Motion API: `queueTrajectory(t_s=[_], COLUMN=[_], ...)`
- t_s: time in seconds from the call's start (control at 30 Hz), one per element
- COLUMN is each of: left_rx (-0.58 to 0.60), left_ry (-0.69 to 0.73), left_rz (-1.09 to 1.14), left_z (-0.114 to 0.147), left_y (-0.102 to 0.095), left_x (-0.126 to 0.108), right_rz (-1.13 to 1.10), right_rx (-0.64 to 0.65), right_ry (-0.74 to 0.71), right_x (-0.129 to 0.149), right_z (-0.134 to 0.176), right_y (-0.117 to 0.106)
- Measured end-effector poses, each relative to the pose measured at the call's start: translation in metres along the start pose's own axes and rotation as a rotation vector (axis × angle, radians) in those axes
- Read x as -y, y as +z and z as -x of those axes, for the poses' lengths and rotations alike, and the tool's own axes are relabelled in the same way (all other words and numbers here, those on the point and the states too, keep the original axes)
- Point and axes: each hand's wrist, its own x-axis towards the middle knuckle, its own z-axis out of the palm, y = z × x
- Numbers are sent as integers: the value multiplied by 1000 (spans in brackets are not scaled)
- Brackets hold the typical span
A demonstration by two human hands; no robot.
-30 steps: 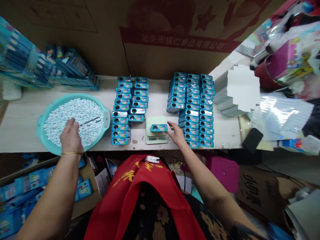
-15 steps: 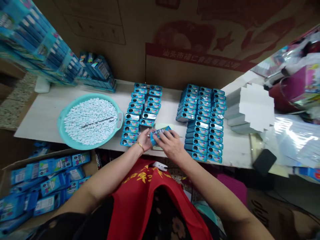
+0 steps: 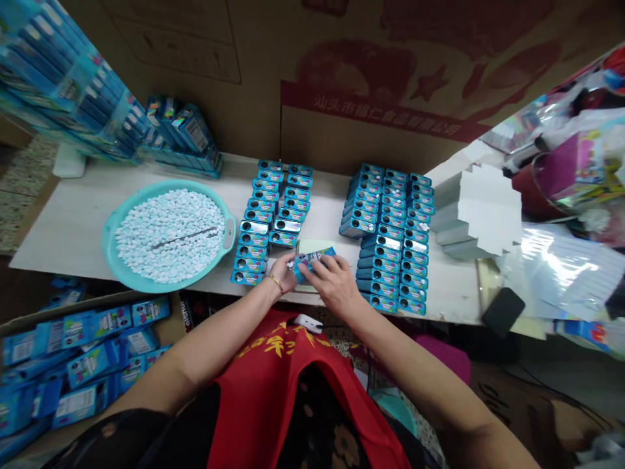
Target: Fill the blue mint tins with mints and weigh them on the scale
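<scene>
My right hand (image 3: 334, 284) is wrapped over a small blue candy box (image 3: 315, 256), which lies tilted on its side in front of me. At the box's left end, my left hand (image 3: 283, 273) is closed, with a bit of white candy showing at its fingertips; the rest of its contents is hidden. A pale block or pad (image 3: 317, 245) is partly visible under the box. To the left stands a turquoise basin (image 3: 111, 251) full of small white candies (image 3: 168, 225), with a thin dark stick lying across them.
Upright blue boxes with round dark openings stand in left rows (image 3: 254, 239) and right rows (image 3: 389, 242). White card stacks (image 3: 488, 208) and a black object (image 3: 504, 309) lie right. A carton of blue boxes (image 3: 88, 368) sits lower left. A large cardboard box (image 3: 361, 140) closes off the back.
The view has shifted slightly, so the table's contents appear a little further left. Both hands keep nearly the same pose at the blue candy box.
</scene>
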Motion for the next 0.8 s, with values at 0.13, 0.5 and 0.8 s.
queueTrajectory(t_s=[0.13, 0.5, 0.8], left_rx=[-11, 0, -109], left_ry=[-3, 52, 100], left_rz=[9, 75, 12], left_z=[-2, 4, 51], left_y=[0, -4, -42], left_x=[-2, -4, -9], right_rz=[-148, -862, -1260], right_rx=[-19, -407, -429], right_ry=[84, 750, 915], right_x=[-2, -35, -40], right_z=[8, 37, 41], right_y=[2, 65, 114])
